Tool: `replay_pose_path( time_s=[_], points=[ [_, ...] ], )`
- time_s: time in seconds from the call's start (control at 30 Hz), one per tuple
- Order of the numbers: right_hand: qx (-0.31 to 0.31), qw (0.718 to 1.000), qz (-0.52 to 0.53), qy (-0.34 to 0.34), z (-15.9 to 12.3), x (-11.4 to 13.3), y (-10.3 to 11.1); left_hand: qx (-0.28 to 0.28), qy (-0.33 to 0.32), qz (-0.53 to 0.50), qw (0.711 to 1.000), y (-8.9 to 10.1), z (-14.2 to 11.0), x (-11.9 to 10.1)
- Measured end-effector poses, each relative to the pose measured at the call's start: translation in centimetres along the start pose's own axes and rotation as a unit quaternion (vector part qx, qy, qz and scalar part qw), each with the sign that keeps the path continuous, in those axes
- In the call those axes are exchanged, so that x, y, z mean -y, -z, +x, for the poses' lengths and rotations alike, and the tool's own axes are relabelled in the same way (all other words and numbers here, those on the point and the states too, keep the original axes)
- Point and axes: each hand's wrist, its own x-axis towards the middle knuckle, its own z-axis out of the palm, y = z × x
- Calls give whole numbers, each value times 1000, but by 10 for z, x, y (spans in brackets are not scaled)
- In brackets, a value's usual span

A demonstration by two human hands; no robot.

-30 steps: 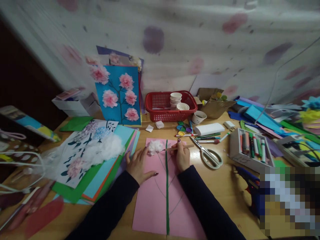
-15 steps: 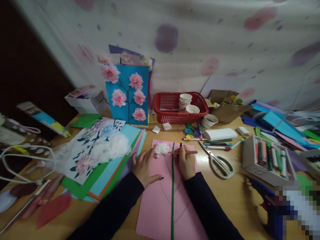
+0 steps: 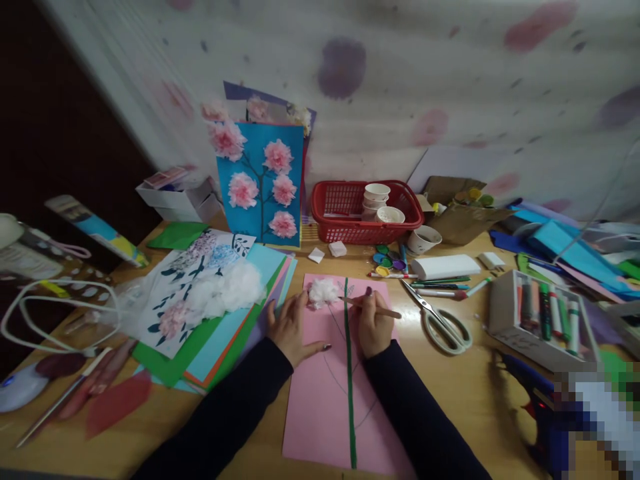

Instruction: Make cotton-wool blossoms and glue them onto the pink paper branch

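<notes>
A pink sheet of paper (image 3: 315, 407) lies in front of me, with a green stripe (image 3: 350, 387) down its length and thin curved grey lines branching off. Near its top left sits a white cotton tuft (image 3: 323, 292). My left hand (image 3: 290, 330) rests flat at the sheet's left edge, fingers spread, its index fingertip beside the tuft. In my right hand (image 3: 374, 323) is a slim brown pencil (image 3: 386, 311), gripped between thumb and fingers. Its dark tip points left, close to the tuft's right side; whether it touches I cannot tell.
Scissors (image 3: 443, 323), markers in a white box (image 3: 545, 347) and a blue glue gun (image 3: 540, 400) lie to the right. At the back stand a red basket (image 3: 365, 232) and a blue flower picture (image 3: 257, 167). Cotton wool (image 3: 227, 290) covers coloured paper on the left.
The whole view has shifted, so things appear further right. The pencil's rear end has tipped lower toward me, its tip staying near the cotton tuft. My left hand keeps its place on the sheet.
</notes>
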Motion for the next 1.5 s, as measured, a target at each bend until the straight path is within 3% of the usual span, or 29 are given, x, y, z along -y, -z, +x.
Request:
replay_pose_path(
  time_s=[0.13,0.27,0.37,0.47,0.57,0.6,0.7,0.8,0.87,1.0,1.1,1.27,1.37,1.5],
  points=[
    [-70,993,72,-56,3,-1,1,-2,-11,10,1000,0,-1,1],
    [-44,994,89,-43,1,6,16,-8,-63,32,997,-1,-3,3],
    [-31,998,-5,55,-11,20,52,-5,-86,34,996,-2,-5,3],
    [-12,979,-119,167,-34,34,105,-10,-75,32,997,-5,-7,3],
    [6,971,-194,136,-65,39,154,-36,-48,53,997,-9,-8,1],
    [-19,967,-229,108,-75,38,167,-41,-40,61,996,-10,-9,0],
    [-118,920,-371,47,-99,25,193,-52,-30,77,995,-10,-9,-3],
    [-226,836,-500,-21,-109,5,210,-63,-42,77,994,-9,-7,-3],
    [-270,801,-530,-65,-108,-8,220,-59,-60,74,994,-8,-6,-2],
    [-230,815,-517,-126,-95,-26,235,-38,-77,78,993,-8,-6,2],
    [-184,837,-502,-120,-80,-32,238,-31,-93,73,993,-9,-9,7],
    [-175,849,-481,-132,-57,-36,233,-62,-129,75,987,-13,-14,13],
    [-166,871,-439,-148,-52,-30,233,-77,-167,84,979,-11,-16,14],
    [-166,905,-359,-154,-61,0,233,-65,-225,70,970,-3,-19,15]
  ],
)
